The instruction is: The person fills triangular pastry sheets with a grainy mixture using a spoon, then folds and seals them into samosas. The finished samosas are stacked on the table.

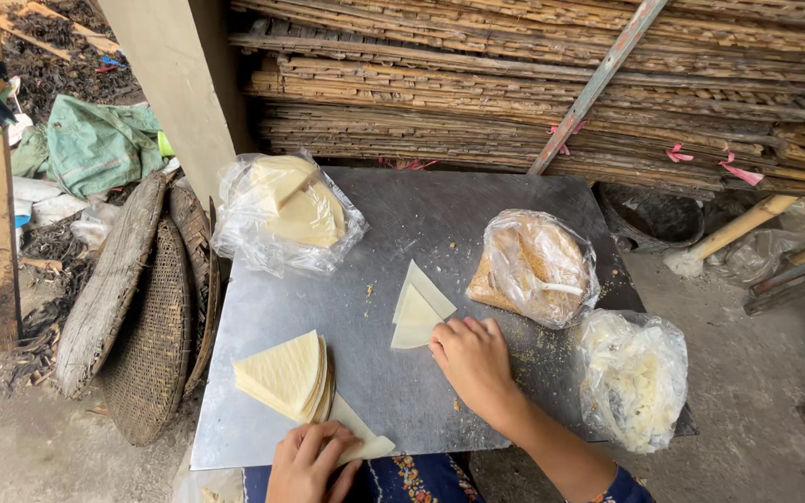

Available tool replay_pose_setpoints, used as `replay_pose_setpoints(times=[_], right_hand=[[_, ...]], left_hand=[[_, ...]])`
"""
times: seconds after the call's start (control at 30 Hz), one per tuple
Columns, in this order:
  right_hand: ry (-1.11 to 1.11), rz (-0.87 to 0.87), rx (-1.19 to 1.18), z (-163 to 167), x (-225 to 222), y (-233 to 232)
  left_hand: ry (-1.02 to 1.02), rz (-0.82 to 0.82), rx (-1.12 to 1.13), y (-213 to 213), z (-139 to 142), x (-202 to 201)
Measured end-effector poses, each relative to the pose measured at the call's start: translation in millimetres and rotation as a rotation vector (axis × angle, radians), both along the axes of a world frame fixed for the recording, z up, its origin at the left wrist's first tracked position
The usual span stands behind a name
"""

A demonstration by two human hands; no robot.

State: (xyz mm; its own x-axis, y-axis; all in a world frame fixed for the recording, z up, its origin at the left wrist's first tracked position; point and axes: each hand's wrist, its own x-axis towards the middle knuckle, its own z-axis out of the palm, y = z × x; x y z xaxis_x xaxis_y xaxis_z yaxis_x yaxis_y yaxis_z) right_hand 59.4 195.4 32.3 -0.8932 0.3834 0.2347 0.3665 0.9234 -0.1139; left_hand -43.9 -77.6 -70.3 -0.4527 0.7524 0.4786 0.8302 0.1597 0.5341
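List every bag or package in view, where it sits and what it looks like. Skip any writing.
Clear plastic bag of wrappers: back left corner of the metal table, crinkled, holding pale yellow triangular sheets.
Clear bag of crumbs: right of centre, rounded, golden-brown filling with a white spoon inside.
Clear bag of white filling: right edge, beside the right hand, lumpy, whitish.
Green sack: on the ground far left, crumpled.

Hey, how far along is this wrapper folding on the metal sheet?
Early. Done: no finished piece shows. In hand: the right hand touches a folded wrapper; the left hand rests on another wrapper. Left: the wrapper stack, the bagged wrappers and the crumb filling bag.
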Motion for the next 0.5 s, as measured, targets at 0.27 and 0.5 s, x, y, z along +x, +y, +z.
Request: replay_pose_setpoints(times=[0.27, 0.5], right_hand=[[0.157, 0.229, -0.208, 42, 27, -51], [0.341, 0.472, -0.367, 46, 15, -79]], left_hand=[[-0.48, 0.124, -0.107, 9, 77, -2], [-0.707, -0.025, -0.125, 28, 124, -4]])
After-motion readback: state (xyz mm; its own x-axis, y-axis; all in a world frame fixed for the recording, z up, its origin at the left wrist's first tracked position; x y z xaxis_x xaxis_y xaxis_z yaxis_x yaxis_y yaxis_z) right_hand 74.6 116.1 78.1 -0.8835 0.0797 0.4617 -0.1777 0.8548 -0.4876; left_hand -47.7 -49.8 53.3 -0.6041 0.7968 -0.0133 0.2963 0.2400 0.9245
